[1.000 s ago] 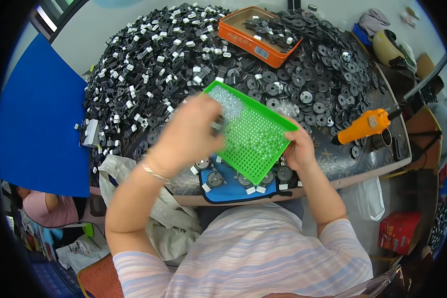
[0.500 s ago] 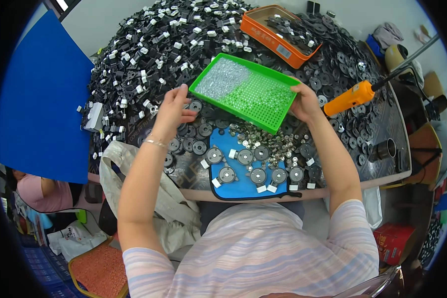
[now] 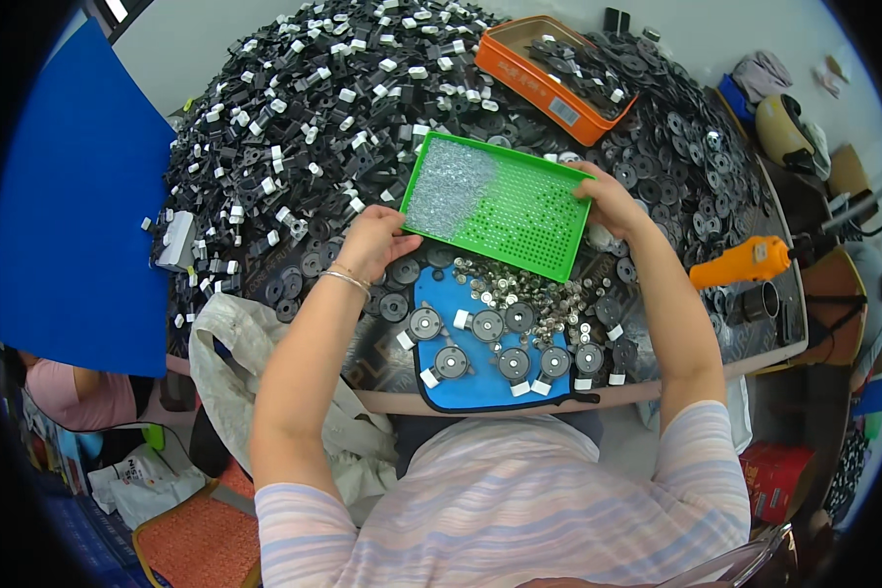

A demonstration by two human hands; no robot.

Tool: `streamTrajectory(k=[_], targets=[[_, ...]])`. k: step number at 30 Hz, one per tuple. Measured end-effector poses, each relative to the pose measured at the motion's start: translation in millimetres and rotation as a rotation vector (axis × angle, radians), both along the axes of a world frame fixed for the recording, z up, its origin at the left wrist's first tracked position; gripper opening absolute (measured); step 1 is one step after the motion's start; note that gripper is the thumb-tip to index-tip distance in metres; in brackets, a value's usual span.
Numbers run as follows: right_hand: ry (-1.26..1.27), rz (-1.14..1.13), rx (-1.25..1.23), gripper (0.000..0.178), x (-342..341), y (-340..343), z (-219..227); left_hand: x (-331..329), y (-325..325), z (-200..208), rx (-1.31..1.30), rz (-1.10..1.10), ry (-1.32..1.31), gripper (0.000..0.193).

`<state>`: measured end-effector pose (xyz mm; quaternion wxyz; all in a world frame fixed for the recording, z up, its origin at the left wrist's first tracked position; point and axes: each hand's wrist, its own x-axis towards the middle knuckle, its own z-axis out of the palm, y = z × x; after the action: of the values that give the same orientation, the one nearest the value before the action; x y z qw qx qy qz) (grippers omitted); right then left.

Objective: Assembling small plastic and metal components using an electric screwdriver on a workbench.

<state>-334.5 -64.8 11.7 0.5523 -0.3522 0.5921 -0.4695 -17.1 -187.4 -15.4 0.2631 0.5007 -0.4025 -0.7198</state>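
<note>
Between the two hands, above the counter (image 3: 387, 370), a shallow green tray (image 3: 549, 220) lies with its long axis running left to right, its right end slanting toward the near side. One hand is at each end, so neither is clearly nearer: the left hand (image 3: 374, 243) meets the near left corner, and the right hand (image 3: 610, 204) meets the far right corner. Small silvery pieces (image 3: 451, 186) heap over the tray's left part, beside the left fingers, while perforated floor shows toward the right. The left fingers are slightly parted and appear to pinch the corner loosely; the right fingers are closed on the rim, gripping it more firmly. How far either reaches underneath is hidden. Nearer than the tray, a blue mat (image 3: 475, 395) carries round dark parts (image 3: 451, 363).
</note>
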Motion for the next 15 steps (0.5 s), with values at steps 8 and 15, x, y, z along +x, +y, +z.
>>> streamTrajectory(k=[8,15], targets=[[1.152,-0.221,0.014,0.051,16.3,32.4,36.5,-2.9,-1.7,-2.6,-0.064,-0.042,-0.053,0.014],[1.69,-0.924,-1.314,0.033,53.2,174.5,70.9,36.3,36.2,18.2,-0.479,-0.029,-0.211,0.025]])
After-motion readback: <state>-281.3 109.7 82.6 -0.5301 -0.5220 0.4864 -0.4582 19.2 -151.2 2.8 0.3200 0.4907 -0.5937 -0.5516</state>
